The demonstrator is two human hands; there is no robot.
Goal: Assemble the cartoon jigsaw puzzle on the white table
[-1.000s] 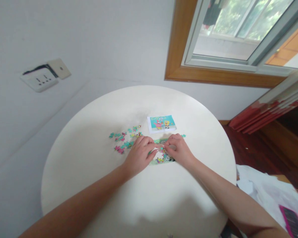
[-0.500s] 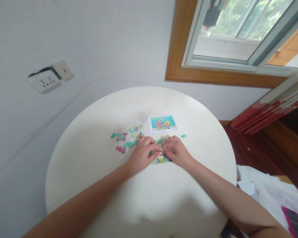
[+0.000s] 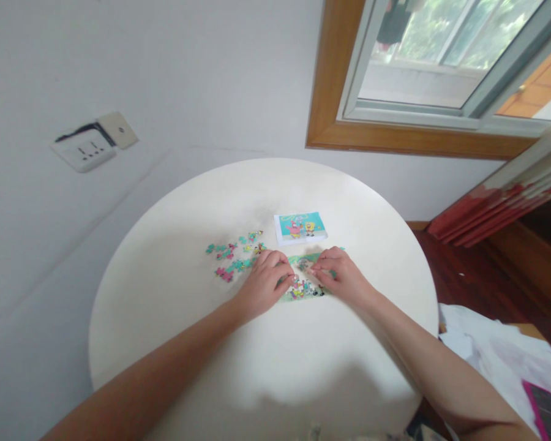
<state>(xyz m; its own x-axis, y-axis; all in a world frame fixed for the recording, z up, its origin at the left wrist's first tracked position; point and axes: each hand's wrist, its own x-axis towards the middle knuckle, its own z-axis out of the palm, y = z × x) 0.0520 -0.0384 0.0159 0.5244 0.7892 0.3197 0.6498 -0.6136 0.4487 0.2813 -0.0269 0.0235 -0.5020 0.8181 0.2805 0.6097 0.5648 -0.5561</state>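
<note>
A partly assembled jigsaw puzzle [image 3: 307,290] lies flat on the white round table [image 3: 275,355], between my hands. My left hand [image 3: 267,278] rests at its left side, thumb and forefinger pinched at a small puzzle piece mostly hidden by the fingertips. Over the right part is my right hand [image 3: 342,274], its fingers bent together and thumb close to them; whatever may be between those fingertips is hidden. Loose puzzle pieces [image 3: 224,274], teal, pink and yellow, are spread left of my left hand. Both hands cover parts of the puzzle.
Behind the puzzle lies a picture card [image 3: 300,228] with cartoon figures. The table's far side is near a white wall with a socket [image 3: 86,150]. A wood-framed window [image 3: 413,131] and red-white curtain [image 3: 480,202] are at right. White cloth and a pink-edged phone-like object [image 3: 544,407] lie lower right.
My right hand has moved right, away from my left fingertips, uncovering more of the puzzle's middle. It now nearly covers the lone teal piece at right. My left hand has barely moved.
</note>
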